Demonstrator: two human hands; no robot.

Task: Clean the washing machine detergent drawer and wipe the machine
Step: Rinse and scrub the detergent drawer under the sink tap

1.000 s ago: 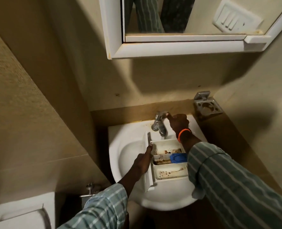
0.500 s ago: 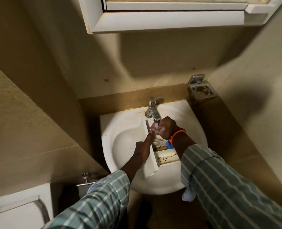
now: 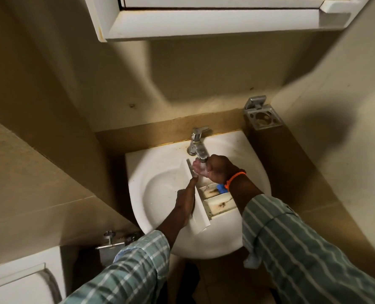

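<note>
The white detergent drawer (image 3: 217,204) lies in the white sink (image 3: 160,185), its compartments stained brown and a blue insert (image 3: 221,188) showing near the middle. My left hand (image 3: 185,200) grips the drawer's front panel on its left side. My right hand (image 3: 215,168), with an orange band at the wrist, is cupped under the spout of the chrome tap (image 3: 198,143), over the drawer's far end. Water seems to run over its fingers. Nothing solid shows in that hand.
A white mirror cabinet (image 3: 215,20) hangs overhead. A metal holder (image 3: 262,116) sticks out of the wall right of the sink. A toilet cistern (image 3: 20,281) and a wall valve (image 3: 111,240) sit at lower left. Walls close in on both sides.
My right hand left the tap handle and came down under the spout. The drawer tilted and its far end moved toward the tap. The view dropped lower.
</note>
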